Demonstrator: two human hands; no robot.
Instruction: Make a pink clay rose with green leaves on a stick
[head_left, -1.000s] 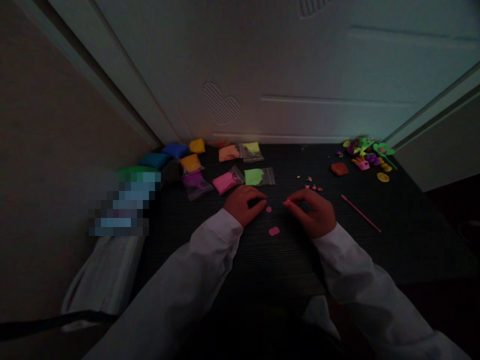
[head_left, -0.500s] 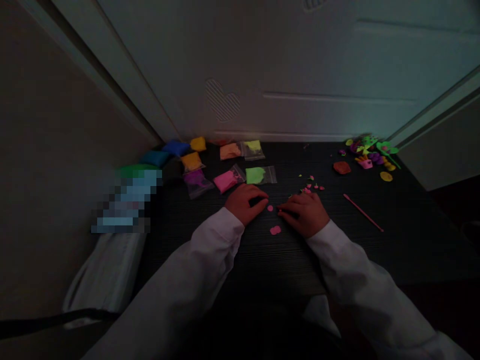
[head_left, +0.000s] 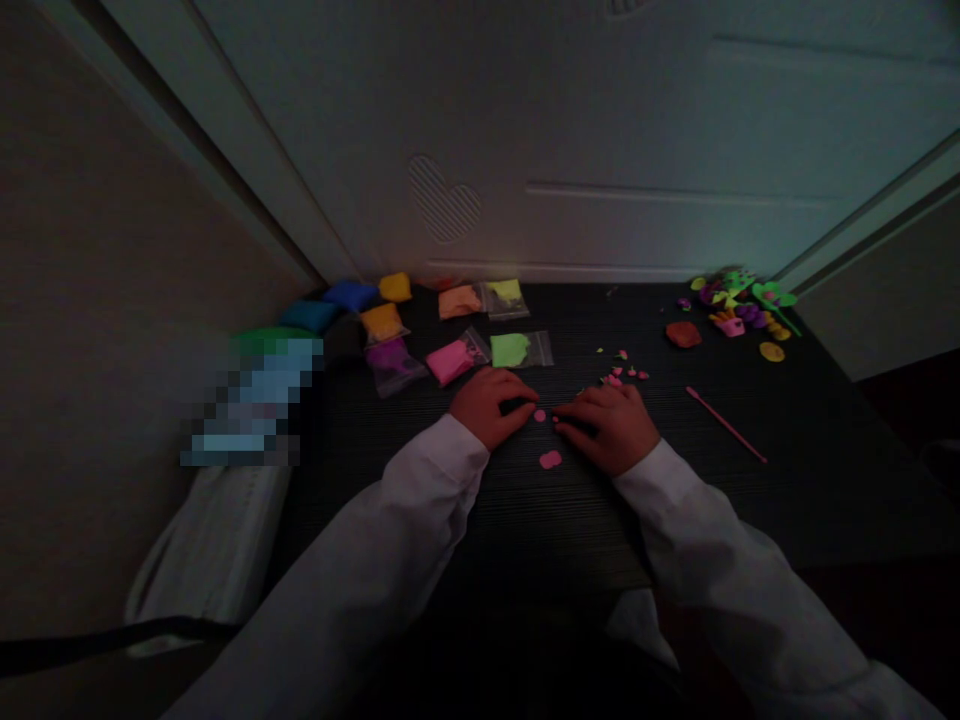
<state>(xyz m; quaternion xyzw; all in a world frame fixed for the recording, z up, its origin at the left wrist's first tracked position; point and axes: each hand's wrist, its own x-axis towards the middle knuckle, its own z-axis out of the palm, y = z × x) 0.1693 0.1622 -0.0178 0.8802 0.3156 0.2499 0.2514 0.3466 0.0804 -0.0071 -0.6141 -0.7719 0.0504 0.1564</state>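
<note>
My left hand [head_left: 493, 408] is curled, with thumb and forefinger tips brought together at the left edge of a small round pink clay disc [head_left: 540, 415]. Whether those tips hold anything is too dark to see. Facing it from the right, my right hand [head_left: 611, 428] pinches a tiny pink clay bit [head_left: 556, 419] between thumb and forefinger. Nearer to me lies a flat pink clay piece [head_left: 550, 460] shaped like two joined rounds. Several tiny pink and green clay pieces [head_left: 615, 379] lie just beyond my right hand.
Bags of coloured clay, among them a pink bag [head_left: 450, 361] and a green bag [head_left: 510, 349], line the table's back left. A pink stick tool [head_left: 726, 424] lies right. Clay flowers [head_left: 739, 295] and a red clay lump [head_left: 682, 335] sit back right, before a white panel [head_left: 600, 140].
Both hands stay nearly where they were. The tiny pink bit at my right fingertips sits slightly further left, closer to the disc.
</note>
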